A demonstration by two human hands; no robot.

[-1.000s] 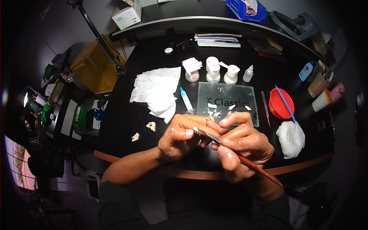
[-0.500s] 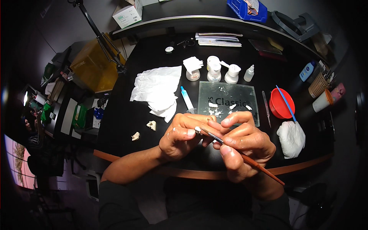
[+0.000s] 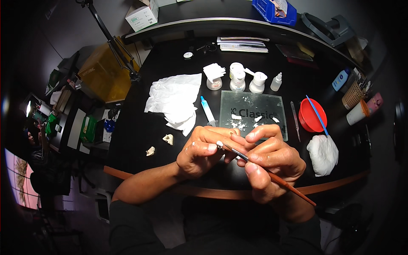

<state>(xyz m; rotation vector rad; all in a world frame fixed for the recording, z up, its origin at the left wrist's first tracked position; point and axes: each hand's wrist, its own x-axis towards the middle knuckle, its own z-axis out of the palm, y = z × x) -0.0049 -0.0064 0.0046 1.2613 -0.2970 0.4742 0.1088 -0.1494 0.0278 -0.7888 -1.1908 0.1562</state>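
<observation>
Pinched in my left hand [image 3: 197, 153] is a tiny white piece [image 3: 219, 144], its underside unclear. My right hand [image 3: 274, 165] is closed on a thin brush with a reddish wooden handle [image 3: 289, 188]; its tip is at or very near the white piece. Beyond my fingers lies a glass slab [image 3: 250, 102] with white smears and small white lumps. A syringe [image 3: 207, 108] lies left of it. Two cream-coloured model pieces [image 3: 168, 139] sit left of my hands. A red bowl [image 3: 311, 119] with a blue stick across it stands at the right, beside a crumpled white wad [image 3: 322, 157].
White jars [image 3: 237, 78] and a dropper bottle [image 3: 276, 83] stand behind the slab. Paper towels [image 3: 172, 95] lie left of them. A pen holder [image 3: 352, 94] and cups line the right side. A lamp arm [image 3: 110, 42] rises back left. Another person [image 3: 34, 140] is at the far left.
Since a second ago both hands have moved slightly to the right in the view with the brush and white piece. The last half second shows little movement.
</observation>
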